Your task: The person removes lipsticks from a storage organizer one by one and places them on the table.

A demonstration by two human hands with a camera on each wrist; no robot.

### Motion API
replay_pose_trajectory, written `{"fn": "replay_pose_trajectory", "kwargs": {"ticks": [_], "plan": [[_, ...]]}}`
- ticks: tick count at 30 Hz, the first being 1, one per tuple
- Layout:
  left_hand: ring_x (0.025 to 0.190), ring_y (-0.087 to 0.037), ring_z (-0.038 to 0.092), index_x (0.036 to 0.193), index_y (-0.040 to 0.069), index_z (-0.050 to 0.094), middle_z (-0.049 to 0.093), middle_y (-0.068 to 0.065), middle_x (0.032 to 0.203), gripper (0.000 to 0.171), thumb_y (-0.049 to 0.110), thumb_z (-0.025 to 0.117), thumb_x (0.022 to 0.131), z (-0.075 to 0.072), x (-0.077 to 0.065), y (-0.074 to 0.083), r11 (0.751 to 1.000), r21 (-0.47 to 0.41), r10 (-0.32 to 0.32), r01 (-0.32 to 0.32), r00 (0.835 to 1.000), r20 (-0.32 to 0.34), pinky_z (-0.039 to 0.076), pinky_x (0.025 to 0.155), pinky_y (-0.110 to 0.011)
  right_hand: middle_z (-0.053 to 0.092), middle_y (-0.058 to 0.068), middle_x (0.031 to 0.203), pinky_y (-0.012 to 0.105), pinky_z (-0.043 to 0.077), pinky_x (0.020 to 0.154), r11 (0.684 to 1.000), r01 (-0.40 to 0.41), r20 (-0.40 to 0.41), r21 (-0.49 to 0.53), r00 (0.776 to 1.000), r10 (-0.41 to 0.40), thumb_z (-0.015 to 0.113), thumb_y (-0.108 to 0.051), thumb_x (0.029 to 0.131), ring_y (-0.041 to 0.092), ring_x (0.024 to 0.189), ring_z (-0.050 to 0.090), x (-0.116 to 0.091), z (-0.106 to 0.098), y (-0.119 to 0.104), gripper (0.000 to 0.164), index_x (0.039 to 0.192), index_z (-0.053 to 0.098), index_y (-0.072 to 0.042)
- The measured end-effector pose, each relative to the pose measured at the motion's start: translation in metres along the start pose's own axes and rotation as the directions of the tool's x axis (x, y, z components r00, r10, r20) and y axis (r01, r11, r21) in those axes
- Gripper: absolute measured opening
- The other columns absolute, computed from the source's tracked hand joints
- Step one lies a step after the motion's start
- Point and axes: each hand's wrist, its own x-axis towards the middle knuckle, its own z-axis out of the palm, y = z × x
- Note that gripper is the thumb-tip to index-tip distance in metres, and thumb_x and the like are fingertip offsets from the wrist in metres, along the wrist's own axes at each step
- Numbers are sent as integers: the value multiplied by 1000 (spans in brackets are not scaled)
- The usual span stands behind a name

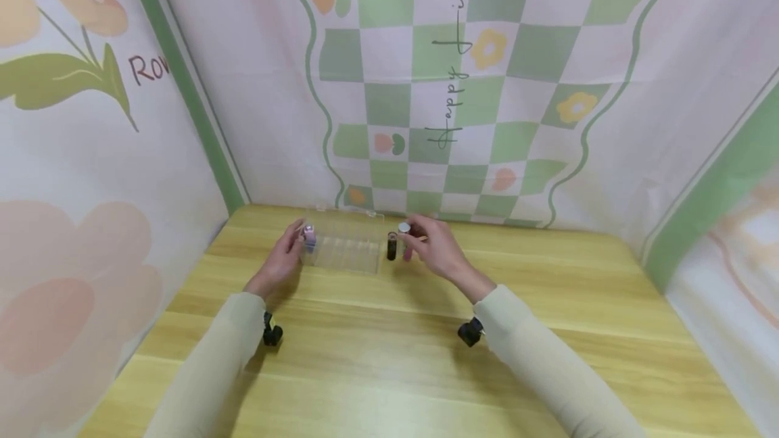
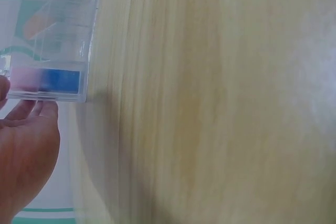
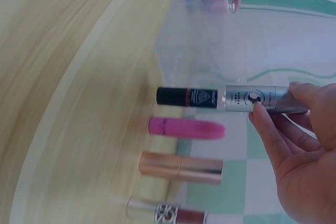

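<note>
My left hand (image 1: 285,254) grips the left end of a clear plastic box (image 1: 348,255) with divided compartments. In the leftmost compartment stands a pink-and-blue tube (image 2: 47,80), seen through the wall. My right hand (image 1: 435,245) pinches a silver cosmetic tube (image 3: 252,98) between thumb and fingers, to the right of the box. A black tube (image 1: 392,247) stands on the table between the box and this hand; in the right wrist view it lines up end to end with the silver one. A bright pink tube (image 3: 186,128) stands close beside it.
Beyond the pink tube, the right wrist view shows a rose-gold lipstick (image 3: 181,168) and a lip gloss (image 3: 181,215) with a clear end. The wooden table (image 1: 377,357) meets a printed fabric backdrop (image 1: 450,100) just behind the box.
</note>
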Motion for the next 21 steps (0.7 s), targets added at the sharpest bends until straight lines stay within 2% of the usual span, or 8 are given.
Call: {"fn": "replay_pose_trajectory", "kwargs": {"ticks": [3,5,11,21], "plan": [[152,-44,22,166,17,12,20,-26,166,56,18,31,113,0,-1,1,1000,3,-8,8,1000,-1,22,124,-57,73,9,108,43,62,85,1000,-17,-6,-23,1000,17,67,-16,101,27,100,72,-5,-7,6,19,117,68,-5],[153,-43,22,166,19,12,19,-25,167,56,20,31,113,1,1,-5,1000,4,-2,2,1000,-8,22,124,-57,73,11,110,44,62,85,999,-31,-4,-32,999,31,66,-16,101,29,102,71,-7,-11,8,19,117,68,-6],[153,-42,21,166,19,12,19,-23,167,56,21,30,113,0,1,-6,1000,18,-3,3,1000,-13,20,125,-57,73,12,109,43,62,83,997,-55,-10,-56,998,54,67,-13,100,29,101,71,-14,-21,14,18,117,67,-6],[153,-42,23,166,21,10,20,-22,168,56,23,29,113,-1,2,-7,999,10,-31,31,999,-12,22,124,-58,72,12,107,40,63,82,994,-76,-12,-82,997,76,66,-19,101,29,101,71,-21,-29,24,22,118,67,-4]]}}
